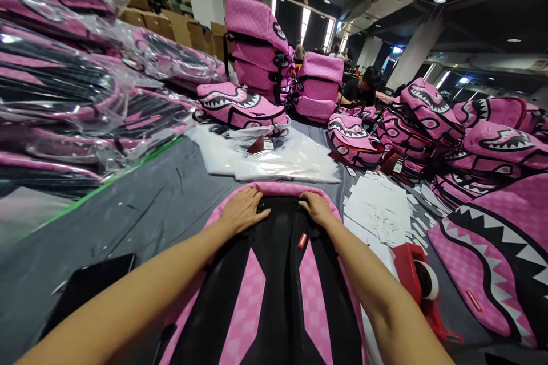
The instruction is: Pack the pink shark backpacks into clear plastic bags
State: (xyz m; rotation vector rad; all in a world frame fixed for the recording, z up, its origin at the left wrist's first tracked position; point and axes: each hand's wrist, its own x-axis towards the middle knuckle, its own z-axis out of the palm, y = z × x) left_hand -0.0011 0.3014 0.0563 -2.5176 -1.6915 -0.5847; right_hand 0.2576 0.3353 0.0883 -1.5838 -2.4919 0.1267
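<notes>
The pink-and-black backpack lies on the bench directly in front of the person, strap side up, its top edge pointing away. The left hand lies on its top left corner, thumb stretched inward over the black panel; the right hand curls over the top right, and I cannot tell whether either one pinches the fabric. If they only rest there, a tug could let the soft rim slip and crease. The small red tag below the right hand might snag a finger. Just beyond the top edge, the slick clear plastic sheets could slide or crumple if the backpack is pushed forward. The red tape dispenser sits beside the right forearm, where a swinging elbow could knock it, and the loose white papers near it could scatter. At left, the glossy wrapped backpacks are heaped unevenly; a bump might start the upper ones sliding.
</notes>
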